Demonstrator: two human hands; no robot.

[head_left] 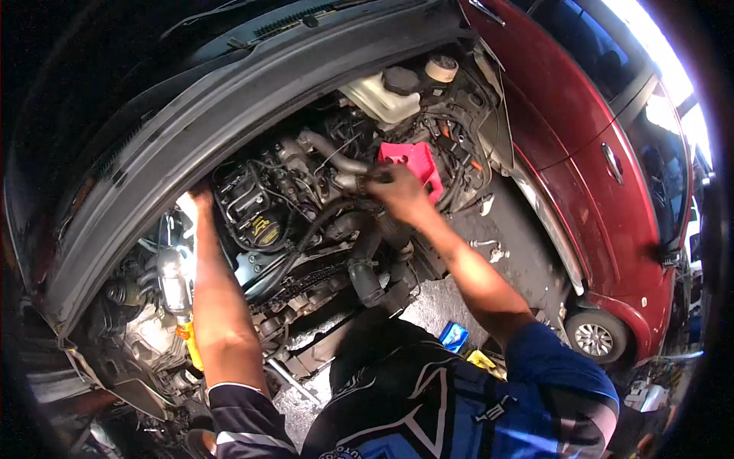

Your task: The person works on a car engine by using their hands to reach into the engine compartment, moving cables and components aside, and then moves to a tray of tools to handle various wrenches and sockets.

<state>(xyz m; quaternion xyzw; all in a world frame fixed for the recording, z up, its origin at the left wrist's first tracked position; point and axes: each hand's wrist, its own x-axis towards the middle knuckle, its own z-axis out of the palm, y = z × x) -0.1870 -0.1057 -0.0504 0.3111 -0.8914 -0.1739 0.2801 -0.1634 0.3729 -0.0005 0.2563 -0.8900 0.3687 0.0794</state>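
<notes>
I am bent over a vehicle's engine bay, with an engine (264,203) in its middle. My left hand (197,200) reaches down past the engine's left side, close under the raised hood; its fingers are mostly hidden and washed out by bright light. Beside my left forearm a lit work lamp (176,283) with a yellow handle leans in the bay. My right hand (399,195) is at the right of the engine, in front of a bright pink tray (417,159) and beside a metal pipe (334,157). Its fingers look curled and dark; what they hold cannot be made out.
The dark hood (229,99) arches over the bay. A white reservoir (382,99) with a black cap stands at the back. Black hoses (365,279) rise at the front. A red car (581,161) stands to the right. Small metal parts (497,252) and a blue packet (453,336) lie nearby.
</notes>
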